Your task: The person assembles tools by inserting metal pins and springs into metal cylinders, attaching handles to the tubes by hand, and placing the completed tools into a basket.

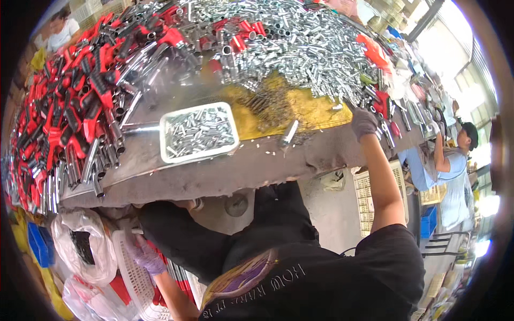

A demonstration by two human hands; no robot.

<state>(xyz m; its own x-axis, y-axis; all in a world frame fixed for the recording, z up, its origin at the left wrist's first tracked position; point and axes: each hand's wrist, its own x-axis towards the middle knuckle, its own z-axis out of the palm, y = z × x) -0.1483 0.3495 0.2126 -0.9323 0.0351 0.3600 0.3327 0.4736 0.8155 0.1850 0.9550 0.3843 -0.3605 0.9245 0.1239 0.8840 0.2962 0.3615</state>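
Observation:
My left hand (145,255), in a purple-grey knit glove, is low at the left over the rim of a white perforated basket (128,270). Its fingers are stretched out and hold nothing I can see. Red-and-metal tool parts (179,275) lie in that basket beside it. My right hand (365,124), in a dark grey glove, rests at the right of the table with its fingers curled; what they hold, if anything, is hidden. Close to it lie red handles (382,101) and metal tubes. A metal cylinder (289,132) lies at the table's near edge.
A white tub (234,145) of small metal pins stands mid-table. Red-and-black handles with chrome tubes (80,101) heap up at left; small metal sleeves (300,48) spread behind a yellow sheet (313,109). A white sack (64,230) stands lower left. A co-worker (452,160) is at right.

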